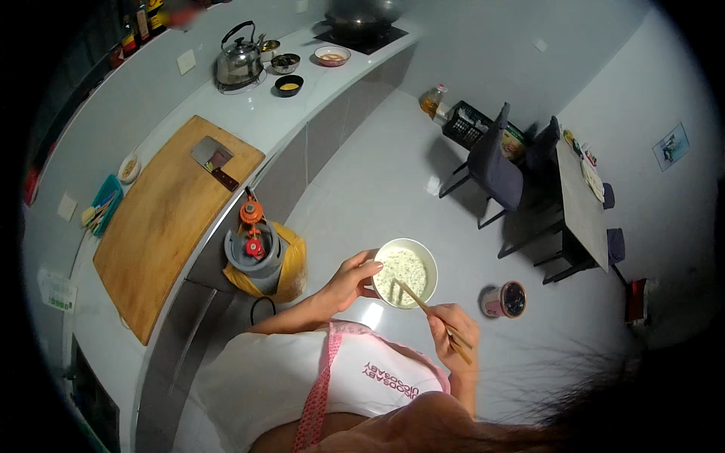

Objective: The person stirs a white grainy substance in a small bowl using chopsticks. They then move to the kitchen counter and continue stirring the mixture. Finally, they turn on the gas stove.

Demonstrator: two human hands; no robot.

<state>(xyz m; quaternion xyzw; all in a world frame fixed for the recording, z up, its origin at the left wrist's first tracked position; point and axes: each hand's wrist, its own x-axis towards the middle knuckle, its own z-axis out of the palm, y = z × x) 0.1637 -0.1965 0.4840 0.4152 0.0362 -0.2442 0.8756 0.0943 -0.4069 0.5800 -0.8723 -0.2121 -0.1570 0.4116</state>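
Observation:
My left hand [355, 277] grips the side of a white bowl [432, 272], its thumb over the rim. Pale, creamy liquid [409, 266] with small green flecks fills much of the bowl. Between the fingers of my right hand [455, 334] is a pair of wooden chopsticks [418, 300], their tips dipped in the liquid. The bowl is held in front of my body, above the tiled floor, away from the counter.
Left of me, a wooden cutting board [170, 209] bearing a cleaver [212, 156] lies on the counter [255, 113]. A gas cylinder [263, 260] stands against the cabinets. A kettle [240, 65] and several small bowls sit farther along. Rightward are a bin [498, 303], chair [493, 164] and table [583, 209].

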